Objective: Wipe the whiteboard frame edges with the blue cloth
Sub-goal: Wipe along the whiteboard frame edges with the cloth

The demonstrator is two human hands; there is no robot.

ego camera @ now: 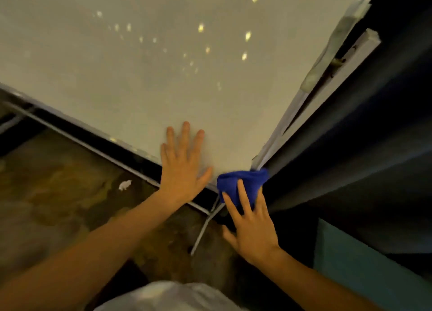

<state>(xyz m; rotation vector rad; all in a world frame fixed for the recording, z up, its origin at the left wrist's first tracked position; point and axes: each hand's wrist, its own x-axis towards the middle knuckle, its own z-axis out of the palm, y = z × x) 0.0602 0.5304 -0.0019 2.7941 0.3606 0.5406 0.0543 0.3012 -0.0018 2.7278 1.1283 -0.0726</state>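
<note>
Whiteboard (140, 65) reflects lights above a mottled floor (58, 182). Left hand (181, 165) lies flat, empty. Right hand (251, 226), at 6 o'clock of cloth (240, 182), presses it on frame (268, 147) corner, fingers spread.

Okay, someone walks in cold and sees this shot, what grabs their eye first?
The vivid blue cloth stands out most, pressed by the right hand against the lower corner of the whiteboard frame. Next to it, the left hand lies flat with spread fingers on the pale whiteboard, which fills the upper part of the view and is dotted with bright reflected lights.
</note>
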